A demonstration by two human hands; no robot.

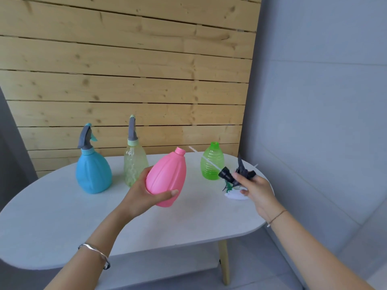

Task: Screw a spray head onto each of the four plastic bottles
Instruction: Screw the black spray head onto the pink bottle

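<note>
My left hand grips a pink bottle, lifted off the table and tilted right, its neck bare. My right hand holds a black spray head with its clear dip tube pointing up-left toward the pink bottle's mouth, a gap between them. A blue bottle and a pale yellow-green bottle stand at the left, each with a grey spray head on. A bright green bottle stands uncapped behind the tube. A white and green spray head lies on the table under my right hand.
The white oval table stands against a wooden plank wall. A grey wall closes the right side. The table's right edge runs just past my right hand.
</note>
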